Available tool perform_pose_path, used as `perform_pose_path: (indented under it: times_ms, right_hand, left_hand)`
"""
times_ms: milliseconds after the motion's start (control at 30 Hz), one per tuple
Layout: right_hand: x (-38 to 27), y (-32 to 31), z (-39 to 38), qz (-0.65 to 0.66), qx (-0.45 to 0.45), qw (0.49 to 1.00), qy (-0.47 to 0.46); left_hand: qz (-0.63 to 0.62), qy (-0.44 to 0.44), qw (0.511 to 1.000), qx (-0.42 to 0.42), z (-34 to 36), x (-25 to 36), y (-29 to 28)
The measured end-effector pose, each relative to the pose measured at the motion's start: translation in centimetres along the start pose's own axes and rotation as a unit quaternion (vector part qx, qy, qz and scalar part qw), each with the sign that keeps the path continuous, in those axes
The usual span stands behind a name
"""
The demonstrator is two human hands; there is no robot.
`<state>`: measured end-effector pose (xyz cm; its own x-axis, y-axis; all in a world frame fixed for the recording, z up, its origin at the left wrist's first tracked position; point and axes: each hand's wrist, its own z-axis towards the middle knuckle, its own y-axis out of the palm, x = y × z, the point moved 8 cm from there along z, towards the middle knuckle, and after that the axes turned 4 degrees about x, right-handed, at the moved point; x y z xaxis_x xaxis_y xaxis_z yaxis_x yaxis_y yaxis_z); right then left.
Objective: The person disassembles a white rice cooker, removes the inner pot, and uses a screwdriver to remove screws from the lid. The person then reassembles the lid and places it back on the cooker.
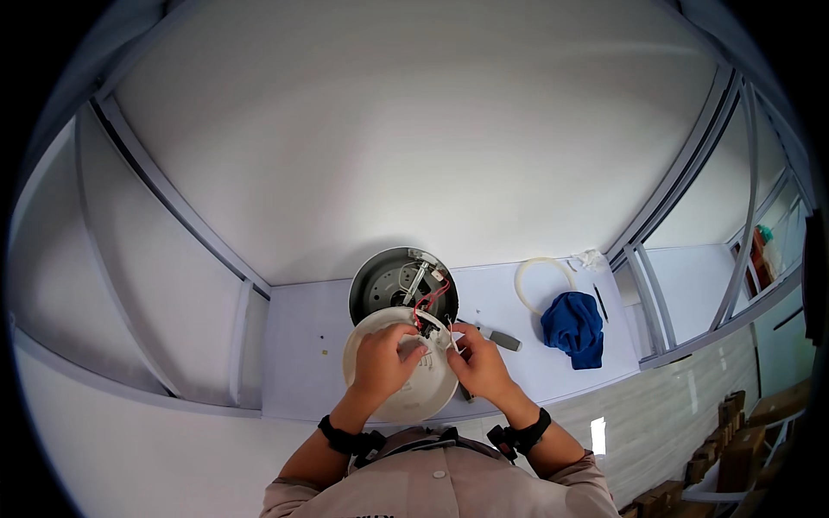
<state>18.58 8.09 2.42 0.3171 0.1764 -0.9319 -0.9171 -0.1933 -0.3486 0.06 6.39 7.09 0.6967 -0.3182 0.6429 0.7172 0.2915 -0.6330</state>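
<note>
A round white plastic cover (406,404), its inside facing up, lies tilted at the table's front against a round grey metal housing (380,281). Red wires (434,293) run between the two. Over the cover's left half is my left hand (384,361), fingers curled in by the wires at its far edge; whatever they grip is hidden. My right hand (479,364) pinches a thin white wire (453,339) at the cover's right edge. Just beyond that hand lies a tool with a grey handle (501,338). A dark tool end (466,394) shows beneath the right hand.
Right of the work lie a bunched blue cloth (572,330), a cream ring (518,285), a crumpled white tissue (591,259) and a thin black rod (601,304). Small bits (324,351) rest on the left. Frame posts (682,190) and pale panels border the table (298,380).
</note>
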Motion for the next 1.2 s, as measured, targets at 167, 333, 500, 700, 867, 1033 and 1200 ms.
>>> perform_pose_path:
  times_ms: [167, 333, 500, 700, 867, 1033, 1200]
  right_hand:
    - [0.3, 0.5, 0.0, 0.043, 0.001, 0.999, 0.000]
    - [0.9, 1.0, 0.4, 0.115, -0.015, 0.993, 0.031]
    - [2.8, 2.2, 1.0, 0.244, -0.032, 0.965, 0.096]
    - [3.5, 3.8, 2.1, 0.361, -0.032, 0.918, 0.163]
    - [3.5, 5.7, 2.5, 0.417, -0.067, 0.869, 0.259]
    - [3.3, 6.8, 2.7, 0.422, -0.139, 0.843, 0.304]
    - [3.6, 7.4, 3.3, 0.466, -0.229, 0.792, 0.322]
  left_hand:
    - [0.012, -0.007, 0.998, -0.058, -0.2, 0.8, -0.8]
    - [0.014, 0.015, 0.999, -0.043, -0.3, 3.5, -6.7]
    - [-0.002, -0.015, 0.988, 0.155, -1.1, 3.3, -16.7]
    - [-0.168, -0.058, 0.964, 0.199, -3.8, -3.4, -15.9]
    - [-0.103, 0.033, 0.986, 0.129, -3.2, -1.5, -10.1]
    - [-0.309, -0.028, 0.946, 0.091, -1.1, -6.7, -5.6]
    - [-0.282, -0.138, 0.940, 0.133, 0.5, -9.2, -3.9]
